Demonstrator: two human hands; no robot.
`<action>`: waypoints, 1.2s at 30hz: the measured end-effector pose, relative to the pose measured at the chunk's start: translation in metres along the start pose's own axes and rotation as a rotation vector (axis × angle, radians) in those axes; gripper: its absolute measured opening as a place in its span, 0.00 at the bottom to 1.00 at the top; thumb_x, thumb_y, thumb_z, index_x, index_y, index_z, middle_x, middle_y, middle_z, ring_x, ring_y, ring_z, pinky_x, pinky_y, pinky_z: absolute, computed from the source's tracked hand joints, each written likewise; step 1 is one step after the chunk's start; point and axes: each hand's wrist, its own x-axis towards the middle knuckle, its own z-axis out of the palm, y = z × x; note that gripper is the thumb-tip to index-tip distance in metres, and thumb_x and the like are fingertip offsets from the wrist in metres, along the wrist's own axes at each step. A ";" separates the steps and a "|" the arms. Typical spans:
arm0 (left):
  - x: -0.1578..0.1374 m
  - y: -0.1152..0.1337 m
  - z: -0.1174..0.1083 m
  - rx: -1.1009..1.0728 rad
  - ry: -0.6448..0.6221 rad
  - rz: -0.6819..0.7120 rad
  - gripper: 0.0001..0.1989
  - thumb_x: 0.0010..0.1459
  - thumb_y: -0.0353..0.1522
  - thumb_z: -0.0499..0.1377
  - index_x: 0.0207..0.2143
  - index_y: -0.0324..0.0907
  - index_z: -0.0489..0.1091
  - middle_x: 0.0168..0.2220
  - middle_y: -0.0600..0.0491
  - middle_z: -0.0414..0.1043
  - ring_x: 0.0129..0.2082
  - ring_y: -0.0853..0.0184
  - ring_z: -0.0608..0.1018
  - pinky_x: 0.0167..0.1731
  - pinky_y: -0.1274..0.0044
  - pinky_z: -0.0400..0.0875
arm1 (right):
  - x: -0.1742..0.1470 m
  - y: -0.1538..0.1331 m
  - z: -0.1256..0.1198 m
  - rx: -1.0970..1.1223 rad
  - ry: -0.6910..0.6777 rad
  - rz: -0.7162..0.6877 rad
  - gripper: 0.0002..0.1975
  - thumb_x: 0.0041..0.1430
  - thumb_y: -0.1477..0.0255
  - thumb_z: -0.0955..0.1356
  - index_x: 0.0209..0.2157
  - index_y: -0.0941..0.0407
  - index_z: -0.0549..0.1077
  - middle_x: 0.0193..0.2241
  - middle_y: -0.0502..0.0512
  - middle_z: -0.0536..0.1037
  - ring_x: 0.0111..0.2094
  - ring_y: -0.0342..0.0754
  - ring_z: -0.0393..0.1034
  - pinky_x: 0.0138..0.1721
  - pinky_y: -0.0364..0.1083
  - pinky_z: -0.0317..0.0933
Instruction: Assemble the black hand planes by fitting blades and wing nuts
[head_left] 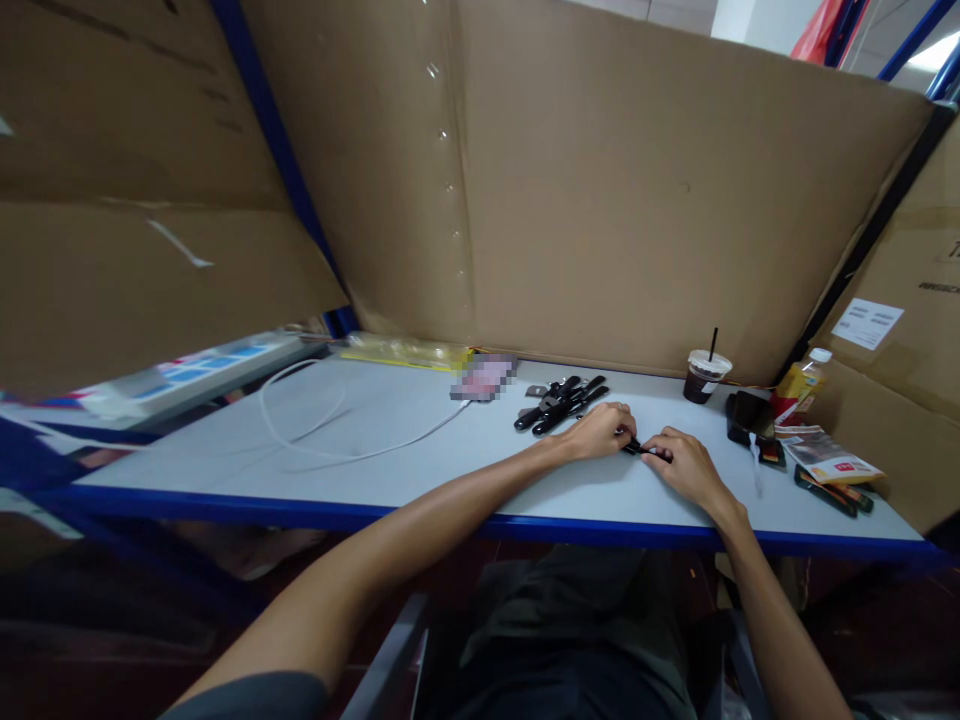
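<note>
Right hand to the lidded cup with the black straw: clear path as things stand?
Probably yes. The lidded cup stands just beyond the right hand, with only tabletop showing between them. Its fingers are on a small black item, so they'd likely need to let go first.

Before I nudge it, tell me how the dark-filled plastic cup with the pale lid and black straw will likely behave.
The cup may tip if pushed high: it narrows toward its base. Its dark contents probably give it some weight. The straw, sticking up above the lid, could snag.
</note>
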 end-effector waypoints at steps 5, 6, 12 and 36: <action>0.000 -0.001 0.003 -0.008 0.021 -0.027 0.15 0.56 0.19 0.57 0.43 0.38 0.77 0.36 0.50 0.78 0.38 0.65 0.77 0.42 0.75 0.70 | 0.000 0.001 0.000 -0.013 -0.005 -0.009 0.08 0.62 0.70 0.69 0.40 0.51 0.81 0.35 0.51 0.76 0.34 0.46 0.70 0.38 0.44 0.58; 0.000 -0.002 0.004 -0.013 0.027 -0.044 0.17 0.56 0.18 0.56 0.45 0.38 0.77 0.36 0.50 0.78 0.38 0.65 0.77 0.42 0.75 0.70 | 0.000 0.001 0.000 -0.015 -0.006 -0.008 0.08 0.62 0.70 0.69 0.40 0.50 0.82 0.35 0.51 0.76 0.34 0.46 0.70 0.38 0.44 0.58; 0.000 -0.005 0.003 0.032 0.042 -0.002 0.13 0.55 0.19 0.57 0.33 0.39 0.79 0.38 0.48 0.76 0.41 0.64 0.76 0.45 0.74 0.70 | 0.000 0.001 0.001 -0.007 -0.001 0.008 0.08 0.62 0.69 0.69 0.41 0.51 0.82 0.36 0.52 0.76 0.34 0.46 0.70 0.38 0.44 0.59; -0.002 0.001 0.001 0.059 -0.023 -0.019 0.12 0.58 0.22 0.56 0.37 0.39 0.79 0.38 0.48 0.77 0.41 0.63 0.77 0.45 0.74 0.70 | 0.001 0.002 -0.001 -0.020 -0.010 0.014 0.10 0.62 0.67 0.67 0.40 0.51 0.81 0.34 0.52 0.76 0.34 0.48 0.70 0.38 0.45 0.58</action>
